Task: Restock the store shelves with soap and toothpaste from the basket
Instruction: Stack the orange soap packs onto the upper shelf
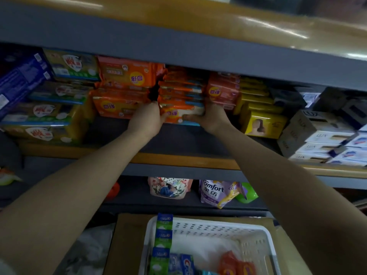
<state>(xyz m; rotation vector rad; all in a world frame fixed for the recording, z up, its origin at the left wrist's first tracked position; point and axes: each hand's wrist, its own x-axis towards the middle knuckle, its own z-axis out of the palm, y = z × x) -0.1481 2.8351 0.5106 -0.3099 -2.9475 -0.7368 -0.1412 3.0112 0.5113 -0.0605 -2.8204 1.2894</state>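
Glossy orange rectangular soap pack (181,114) pinched between left hand (148,119) and right hand (211,118), 2 thumbs curled under.

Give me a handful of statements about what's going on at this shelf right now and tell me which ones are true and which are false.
1. Both hands hold the same orange soap pack at the shelf. True: the left hand is at its left end and the right hand at its right end.
2. The white basket is empty. False: toothpaste boxes and orange packs still lie in it.
3. Yellow packs sit to the right of the orange soap stack. True.
4. The Comfort pouch stands on the same shelf as the soap. False: it is on the shelf below.
5. The pack being held is at the top of its stack. False: it is at the bottom, with other packs above it.
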